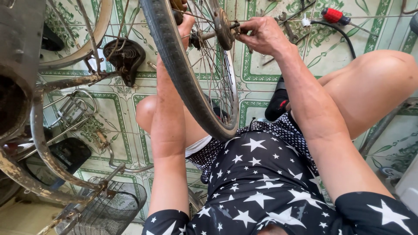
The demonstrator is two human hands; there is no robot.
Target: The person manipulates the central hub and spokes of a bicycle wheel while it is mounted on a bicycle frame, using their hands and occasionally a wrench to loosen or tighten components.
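Head view: a bicycle wheel [191, 74] stands upright between the person's knees, its tyre running from the far top edge down to the lap, clear of any frame. The right hand [261, 35] is at the hub [224, 28], on the far side of the wheel's right face, fingers curled tight around the axle end [237, 25]; whether they pinch a nut or the bare axle cannot be told. The left hand [185, 21] reaches up behind the tyre on the left and grips the other end of the hub; most of its fingers are hidden by the rubber, so their spread cannot be told, only that they close on something there.

As a judgement, the work is in its middle: the wheel is off and the tyre is on the rim, while the hub is being handled and nothing is refitted.

A rusty bicycle frame [39, 143] lies to the left, with a saddle [126, 58] on the tiled floor [261, 87]. Near left, a wire basket [115, 209] hangs off the frame; nothing shows inside it. Far right, a red-handled screwdriver [334, 15] and a black hose [344, 37] lie on the tiles.
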